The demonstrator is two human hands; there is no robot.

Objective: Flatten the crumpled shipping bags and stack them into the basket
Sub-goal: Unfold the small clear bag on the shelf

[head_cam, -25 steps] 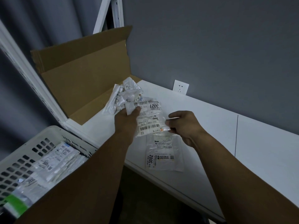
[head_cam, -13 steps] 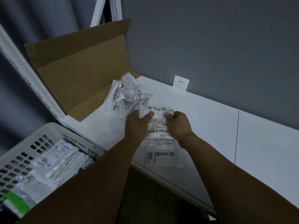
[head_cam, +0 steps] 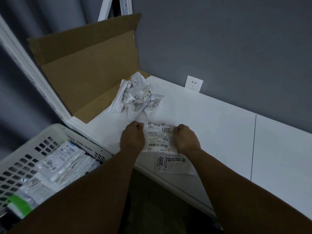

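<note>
A clear shipping bag labelled 3021 (head_cam: 158, 138) lies stretched on the white table (head_cam: 219, 125). My left hand (head_cam: 132, 138) pinches its left edge and my right hand (head_cam: 184, 139) pinches its right edge, fingers curled. Under its near end lies a flattened bag labelled 3002 (head_cam: 173, 163), close to the table's front edge. A heap of crumpled bags (head_cam: 137, 96) sits just beyond my hands. The white perforated basket (head_cam: 25, 154) at lower left holds several flattened bags (head_cam: 57, 163).
An opened cardboard box (head_cam: 87, 68) stands at the table's far left against a white shelf frame (head_cam: 33, 73). A wall socket (head_cam: 193, 83) is on the grey wall. The floor shows below the table's front edge.
Both hands brought the 3021 bag down from the air onto the table, over the far end of the 3002 bag, and pulled it taut sideways.
</note>
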